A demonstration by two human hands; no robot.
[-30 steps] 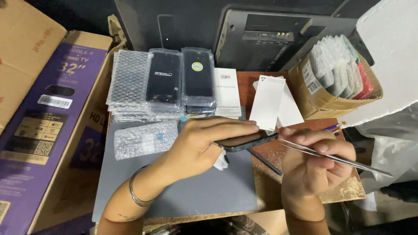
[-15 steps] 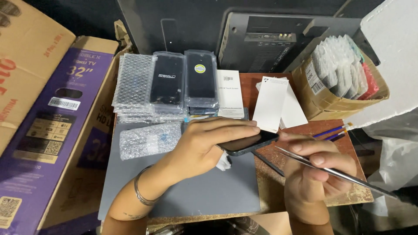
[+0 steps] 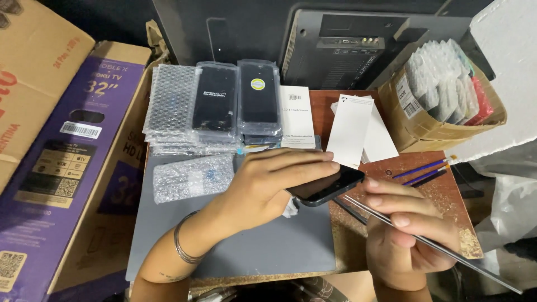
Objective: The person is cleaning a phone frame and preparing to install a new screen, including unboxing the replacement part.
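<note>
Here left hand [image 3: 268, 187] grips phone [image 3: 327, 186] — right hand [image 3: 405, 235] pinches thin metal tool [image 3: 430, 246].

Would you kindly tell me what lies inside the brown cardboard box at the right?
The brown cardboard box holds upright clear bubble-wrapped packets, with one red packet at its far end. Their contents and the box bottom are covered.

A purple carton [image 3: 67, 168] stands off the bench's left edge; bubble-wrapped screen packs [image 3: 215, 106] line its far edge, a brown parts box [image 3: 425, 112] its far right corner.

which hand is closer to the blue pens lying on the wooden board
Right. The right hand, holding long tweezers, sits just below the blue pens. The left hand, gripping a dark phone, is farther left.
</note>
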